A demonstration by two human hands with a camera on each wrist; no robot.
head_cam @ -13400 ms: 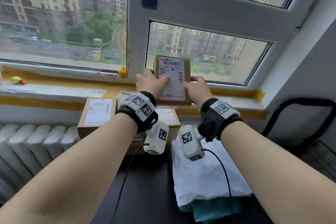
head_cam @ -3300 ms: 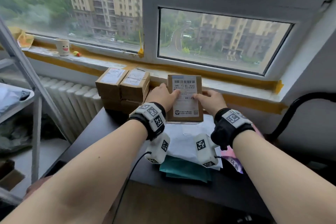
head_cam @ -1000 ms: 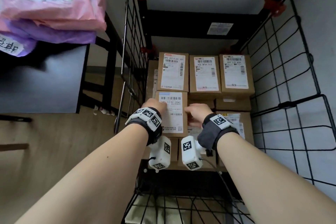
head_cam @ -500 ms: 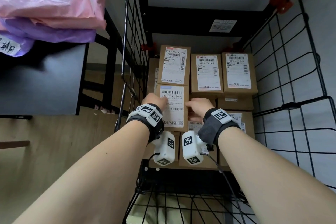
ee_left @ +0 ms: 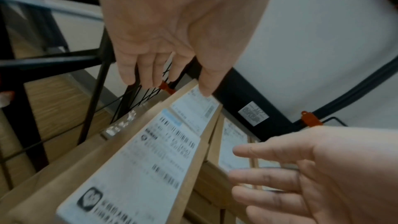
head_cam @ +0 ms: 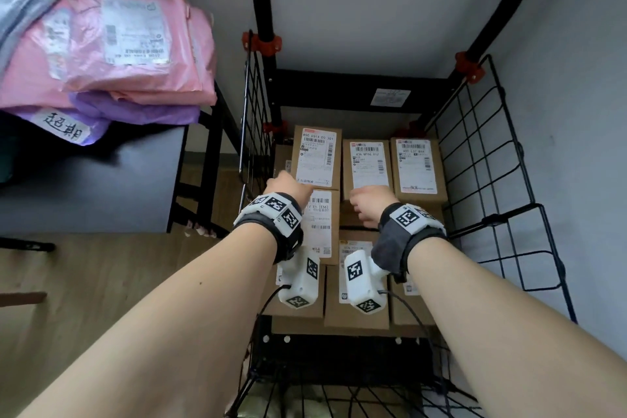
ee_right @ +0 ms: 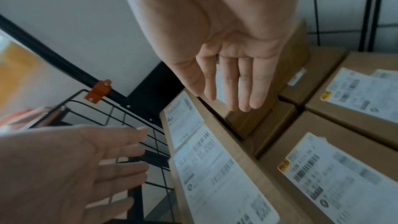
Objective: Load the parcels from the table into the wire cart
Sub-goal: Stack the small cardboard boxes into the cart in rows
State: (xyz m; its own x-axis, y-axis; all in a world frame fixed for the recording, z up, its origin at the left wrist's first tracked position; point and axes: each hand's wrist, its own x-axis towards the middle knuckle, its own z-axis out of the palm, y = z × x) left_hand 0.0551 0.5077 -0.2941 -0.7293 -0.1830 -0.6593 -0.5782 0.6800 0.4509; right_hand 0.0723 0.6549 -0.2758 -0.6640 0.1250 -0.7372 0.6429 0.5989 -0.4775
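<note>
Our left hand and right hand hover open, holding nothing, over the labelled box in the wire cart

Boxes sitting in the cart

We are seeing brown labelled boxes lying flat, labels up, packed side by side and stacked inside the black wire cart. One box is lying atop the left column, just behind three at the back. Pink and purple parcels are lying piled on the table.
</note>
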